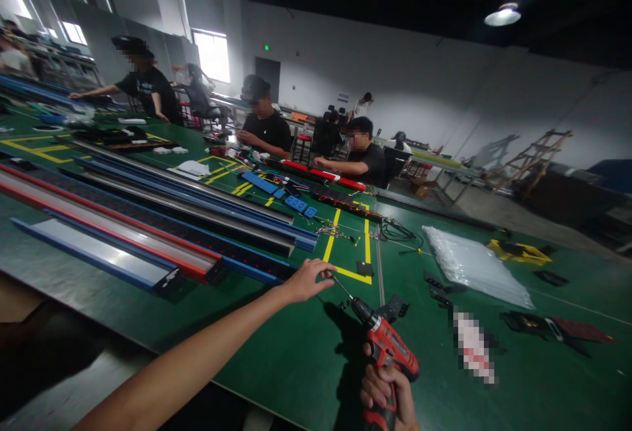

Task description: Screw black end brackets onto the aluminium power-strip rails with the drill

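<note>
My right hand is wrapped around the handle of a red and black cordless drill. Its long thin bit points up and left, away from me. At the bit's tip is my left hand, thumb and fingers curled toward each other; anything pinched there is too small to make out. A small black square part lies just beyond the fingertips. Black brackets rest on the green table behind the drill's chuck.
Long blue channels and a red channel cover the table's left side. Loose small hardware and black cables lie farther back. A plastic-wrapped pack sits at right. Several co-workers sit or stand across the table.
</note>
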### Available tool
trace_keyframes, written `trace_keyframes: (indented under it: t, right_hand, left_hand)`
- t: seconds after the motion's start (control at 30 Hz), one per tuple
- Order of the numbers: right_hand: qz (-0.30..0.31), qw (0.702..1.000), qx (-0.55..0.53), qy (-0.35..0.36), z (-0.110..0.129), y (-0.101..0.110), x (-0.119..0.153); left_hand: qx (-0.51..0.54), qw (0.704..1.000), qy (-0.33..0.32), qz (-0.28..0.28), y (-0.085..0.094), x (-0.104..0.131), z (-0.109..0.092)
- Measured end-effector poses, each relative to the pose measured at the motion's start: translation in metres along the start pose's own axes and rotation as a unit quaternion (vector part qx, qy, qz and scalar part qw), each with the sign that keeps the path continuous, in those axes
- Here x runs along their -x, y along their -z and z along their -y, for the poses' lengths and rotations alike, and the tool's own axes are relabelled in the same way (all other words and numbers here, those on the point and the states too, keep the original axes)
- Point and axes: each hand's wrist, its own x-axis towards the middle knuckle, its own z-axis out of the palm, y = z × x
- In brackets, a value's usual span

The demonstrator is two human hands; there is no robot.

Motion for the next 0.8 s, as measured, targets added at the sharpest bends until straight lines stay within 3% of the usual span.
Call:
trace_keyframes:
  t: [0.2, 0.47, 0.8]
  right_hand:
    - [0.003, 1.0, 0.013, 0.004, 0.0, -0.001, -0.001]
    - [0.012, 1.0, 0.014, 0.0, 0.0, -0.003, -0.001]
    - [0.018, 1.0, 0.009, -0.003, 0.0, 0.002, -0.001]
  left_hand:
    - [0.067, 0.996, 0.047, -0.046, 0.003, 0.001, 0.004]
    - [0.139, 0.988, 0.055, -0.033, 0.002, 0.005, 0.01]
    - [0.141, 0.988, 0.054, -0.036, -0.005, 0.002, 0.011]
